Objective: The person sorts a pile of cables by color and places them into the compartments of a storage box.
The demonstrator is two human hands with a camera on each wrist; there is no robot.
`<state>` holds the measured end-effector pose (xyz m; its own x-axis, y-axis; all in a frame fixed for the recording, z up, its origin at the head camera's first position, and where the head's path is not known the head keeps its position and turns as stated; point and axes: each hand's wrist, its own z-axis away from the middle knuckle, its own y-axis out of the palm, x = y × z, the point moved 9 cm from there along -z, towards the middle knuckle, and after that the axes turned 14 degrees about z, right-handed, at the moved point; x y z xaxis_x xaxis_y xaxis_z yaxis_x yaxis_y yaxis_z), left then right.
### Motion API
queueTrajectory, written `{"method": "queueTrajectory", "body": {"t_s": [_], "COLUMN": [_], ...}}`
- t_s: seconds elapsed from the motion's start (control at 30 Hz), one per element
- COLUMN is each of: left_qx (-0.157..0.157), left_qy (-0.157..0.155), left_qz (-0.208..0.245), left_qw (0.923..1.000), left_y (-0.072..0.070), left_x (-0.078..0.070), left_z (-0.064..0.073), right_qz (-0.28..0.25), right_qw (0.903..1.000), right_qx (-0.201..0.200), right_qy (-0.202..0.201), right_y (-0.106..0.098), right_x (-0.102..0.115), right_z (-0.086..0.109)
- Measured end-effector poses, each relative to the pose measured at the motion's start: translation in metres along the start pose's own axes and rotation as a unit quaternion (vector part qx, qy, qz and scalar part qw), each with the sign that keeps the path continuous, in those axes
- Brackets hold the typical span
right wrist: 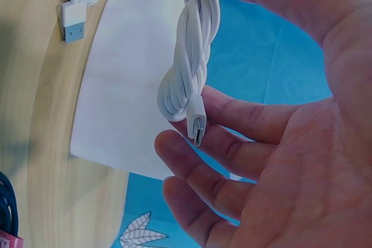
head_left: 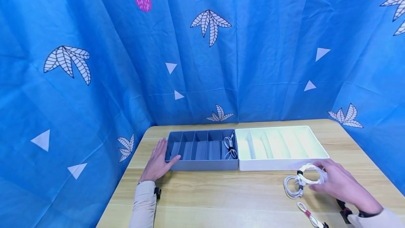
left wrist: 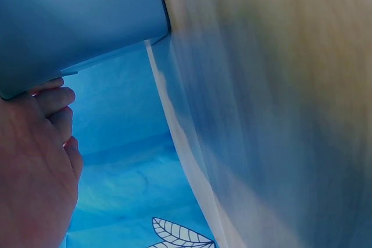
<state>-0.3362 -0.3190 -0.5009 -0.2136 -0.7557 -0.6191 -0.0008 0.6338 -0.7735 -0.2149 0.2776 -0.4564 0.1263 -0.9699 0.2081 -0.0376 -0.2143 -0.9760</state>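
My left hand (head_left: 158,161) rests against the left end of the grey divided box (head_left: 202,165), its thumb on the front rim. In the left wrist view the fingers (left wrist: 55,101) touch the box's wall. My right hand (head_left: 343,182) holds a coiled white cable (right wrist: 189,56) with a dark tie, just in front of the white divided box (head_left: 284,165). The cable's USB-C plug (right wrist: 198,129) hangs down by the fingers. Beside it on the table lies another white cable (head_left: 291,196) with a dark tie; its USB plug (right wrist: 74,22) shows in the right wrist view.
A bundled white cable (head_left: 230,147) sits in the grey box's rightmost compartment. Nearer the front lies a white cable with a red tie (head_left: 307,213). The two boxes stand end to end on the wooden table (head_left: 221,196). A blue patterned curtain (head_left: 202,62) hangs behind and at both sides.
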Motion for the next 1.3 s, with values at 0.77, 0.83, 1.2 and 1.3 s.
{"method": "queueTrajectory", "body": {"t_s": [0.77,0.83,1.2,1.3], "left_qx": [-0.008,-0.011,-0.010,-0.008], "left_qy": [0.022,0.021,0.017,0.016], "left_qz": [-0.042,-0.047,-0.047,-0.044], "left_qw": [0.9988,0.9986,0.9987,0.9989], "left_y": [-0.006,-0.008,-0.009,-0.008], "left_x": [-0.006,-0.004,-0.001,-0.003], "left_z": [0.001,0.002,0.003,0.003], "right_qz": [-0.003,-0.005,-0.007,-0.006], "right_qw": [0.9999,0.9999,0.9994,0.9993], "right_qx": [-0.013,-0.012,-0.019,-0.022], "right_qy": [-0.006,-0.008,-0.026,-0.028], "right_y": [-0.010,-0.011,-0.016,-0.017], "right_x": [0.020,0.022,0.036,0.040], "right_z": [-0.009,-0.010,-0.016,-0.018]}}
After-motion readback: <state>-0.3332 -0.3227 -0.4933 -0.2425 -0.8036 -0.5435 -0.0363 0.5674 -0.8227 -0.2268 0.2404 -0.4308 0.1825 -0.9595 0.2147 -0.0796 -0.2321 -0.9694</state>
